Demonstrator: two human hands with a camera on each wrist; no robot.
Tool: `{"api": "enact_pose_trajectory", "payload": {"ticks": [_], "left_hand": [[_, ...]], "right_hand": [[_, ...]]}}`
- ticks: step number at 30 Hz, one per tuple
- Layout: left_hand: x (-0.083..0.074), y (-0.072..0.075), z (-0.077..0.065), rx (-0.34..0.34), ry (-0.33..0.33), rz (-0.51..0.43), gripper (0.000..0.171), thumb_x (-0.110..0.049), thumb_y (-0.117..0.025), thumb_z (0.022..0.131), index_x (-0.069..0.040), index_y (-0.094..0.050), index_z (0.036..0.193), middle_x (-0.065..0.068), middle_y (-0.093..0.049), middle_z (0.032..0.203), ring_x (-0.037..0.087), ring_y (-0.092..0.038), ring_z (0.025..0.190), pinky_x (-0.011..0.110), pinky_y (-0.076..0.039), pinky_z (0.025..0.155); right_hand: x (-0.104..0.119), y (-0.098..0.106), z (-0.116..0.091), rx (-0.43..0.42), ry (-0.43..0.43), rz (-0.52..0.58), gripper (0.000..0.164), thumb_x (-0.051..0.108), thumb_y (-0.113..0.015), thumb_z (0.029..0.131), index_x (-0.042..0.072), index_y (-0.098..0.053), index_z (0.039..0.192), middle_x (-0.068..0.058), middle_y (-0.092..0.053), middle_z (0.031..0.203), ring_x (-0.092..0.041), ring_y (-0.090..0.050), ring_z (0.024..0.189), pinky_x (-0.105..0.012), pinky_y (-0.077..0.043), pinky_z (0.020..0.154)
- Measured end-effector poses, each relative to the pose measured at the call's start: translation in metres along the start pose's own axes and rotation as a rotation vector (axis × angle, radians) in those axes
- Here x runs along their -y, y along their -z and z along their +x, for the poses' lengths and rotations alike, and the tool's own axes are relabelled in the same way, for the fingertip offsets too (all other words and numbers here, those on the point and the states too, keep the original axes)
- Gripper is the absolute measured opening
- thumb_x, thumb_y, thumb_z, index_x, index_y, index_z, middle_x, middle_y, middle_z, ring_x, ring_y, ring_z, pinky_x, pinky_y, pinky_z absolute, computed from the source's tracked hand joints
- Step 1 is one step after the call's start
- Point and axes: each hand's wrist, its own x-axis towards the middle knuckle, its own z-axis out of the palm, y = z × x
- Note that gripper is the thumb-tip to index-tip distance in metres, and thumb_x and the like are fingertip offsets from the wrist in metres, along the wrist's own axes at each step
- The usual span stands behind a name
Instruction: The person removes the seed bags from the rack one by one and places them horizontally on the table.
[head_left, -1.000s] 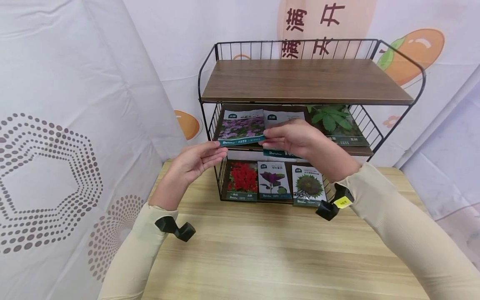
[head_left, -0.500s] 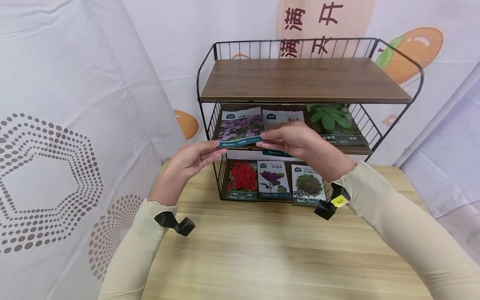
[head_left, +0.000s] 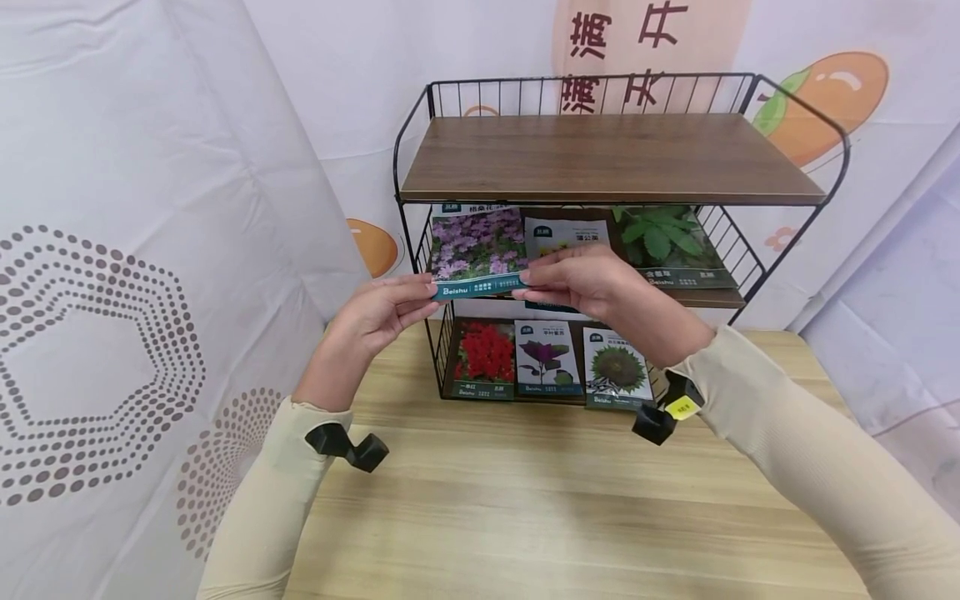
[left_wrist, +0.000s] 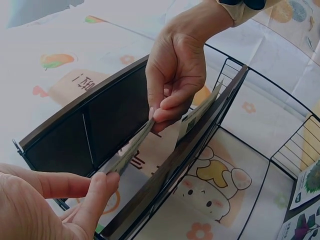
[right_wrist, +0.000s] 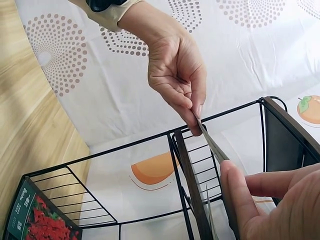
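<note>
A seed packet with purple flowers [head_left: 480, 242] is at the left of the middle shelf in the head view, its top edge partly hidden behind the upper board. My left hand [head_left: 378, 312] pinches its lower left corner, and my right hand [head_left: 581, 279] pinches its lower right corner. In the left wrist view the packet [left_wrist: 134, 147] shows almost edge-on above the shelf board, apart from it at the near end. Behind my right hand lies a grey packet [head_left: 562, 233], partly covered. Right of it lies a green-leaf packet [head_left: 667, 246].
The black wire rack with brown boards [head_left: 615, 154] stands on a wooden table [head_left: 555, 500]. Its bottom shelf bears a red-flower packet [head_left: 486, 358], a purple-leaf packet [head_left: 547, 358] and a packet with a green spiky flower [head_left: 617, 367]. Printed curtains hang behind and at the sides.
The purple-flower packet has risen and tilted, so its face shows more fully and its top edge now reaches behind the upper board. Both hands keep their pinch on it.
</note>
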Motion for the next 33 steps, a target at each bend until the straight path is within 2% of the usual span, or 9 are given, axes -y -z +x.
{"api": "enact_pose_trajectory", "payload": {"ticks": [3,6,8,10,15,21,23,29,33], "left_hand": [[0.001,0.001,-0.002,0.004,-0.01,0.005,0.042,0.013,-0.05,0.098,0.013,-0.047,0.141,0.003,-0.071,0.09,0.008,-0.074,0.077,0.016,-0.064,0.075],[0.002,0.002,-0.005,0.002,-0.006,0.003,0.027,0.014,-0.051,0.097,0.004,-0.065,0.118,0.005,-0.068,0.098,0.01,-0.075,0.078,0.018,-0.065,0.077],[0.002,0.002,-0.007,0.002,0.005,0.001,0.024,0.014,-0.052,0.097,-0.003,-0.069,0.101,0.006,-0.067,0.099,0.011,-0.075,0.078,0.019,-0.065,0.077],[0.004,0.003,-0.009,0.007,0.012,0.006,0.026,0.012,-0.052,0.098,-0.007,-0.069,0.094,0.006,-0.068,0.098,0.012,-0.075,0.078,0.019,-0.065,0.076],[0.009,0.007,-0.014,0.029,0.017,0.007,0.03,0.01,-0.052,0.099,-0.01,-0.072,0.091,0.004,-0.069,0.095,0.012,-0.075,0.079,0.019,-0.065,0.077],[0.018,0.011,-0.019,0.055,0.019,0.01,0.036,0.011,-0.052,0.099,-0.013,-0.075,0.086,0.003,-0.071,0.092,0.011,-0.075,0.08,0.02,-0.065,0.079],[0.021,0.013,-0.02,0.061,0.021,0.01,0.036,0.011,-0.052,0.099,-0.013,-0.076,0.086,0.003,-0.071,0.092,0.011,-0.075,0.081,0.021,-0.065,0.08],[0.036,0.023,-0.023,0.082,0.022,0.007,0.038,0.013,-0.051,0.098,-0.013,-0.076,0.086,0.002,-0.072,0.088,0.01,-0.075,0.08,0.022,-0.065,0.082],[0.049,0.03,-0.024,0.094,0.029,0.001,0.042,0.016,-0.05,0.097,-0.014,-0.077,0.084,0.002,-0.073,0.088,0.01,-0.075,0.08,0.022,-0.065,0.082]], "right_hand": [[-0.002,0.0,-0.002,-0.009,0.004,-0.025,0.045,-0.001,-0.053,0.103,-0.013,-0.04,0.145,-0.006,-0.066,0.097,-0.01,-0.076,0.079,-0.02,-0.063,0.088],[-0.004,0.001,-0.004,-0.003,0.003,-0.034,0.048,-0.001,-0.055,0.103,-0.012,-0.04,0.147,-0.009,-0.064,0.101,-0.011,-0.077,0.08,-0.02,-0.063,0.088],[-0.006,0.002,-0.006,-0.005,0.0,-0.041,0.047,-0.001,-0.056,0.102,-0.011,-0.042,0.146,-0.01,-0.064,0.104,-0.012,-0.077,0.081,-0.021,-0.063,0.087],[-0.008,0.002,-0.008,-0.005,0.004,-0.045,0.042,0.0,-0.057,0.102,-0.01,-0.047,0.142,-0.012,-0.064,0.108,-0.013,-0.078,0.083,-0.021,-0.064,0.086],[-0.015,0.001,-0.017,-0.027,0.036,-0.087,0.032,0.002,-0.059,0.102,-0.008,-0.055,0.132,-0.014,-0.06,0.12,-0.011,-0.078,0.086,-0.021,-0.064,0.086],[-0.028,-0.001,-0.024,-0.062,0.076,-0.128,0.032,0.003,-0.062,0.101,-0.01,-0.058,0.13,-0.016,-0.056,0.132,-0.009,-0.077,0.088,-0.023,-0.064,0.088],[-0.034,-0.002,-0.025,-0.064,0.089,-0.126,0.03,0.003,-0.063,0.1,-0.01,-0.059,0.126,-0.016,-0.056,0.13,-0.011,-0.078,0.089,-0.025,-0.064,0.088],[-0.052,-0.008,-0.029,-0.091,0.104,-0.168,0.029,0.01,-0.071,0.096,-0.009,-0.064,0.118,-0.008,-0.066,0.106,-0.013,-0.078,0.088,-0.027,-0.065,0.087],[-0.067,-0.01,-0.031,-0.107,0.117,-0.178,0.03,0.011,-0.072,0.096,-0.009,-0.066,0.118,-0.007,-0.069,0.106,-0.013,-0.077,0.086,-0.029,-0.065,0.087]]}}
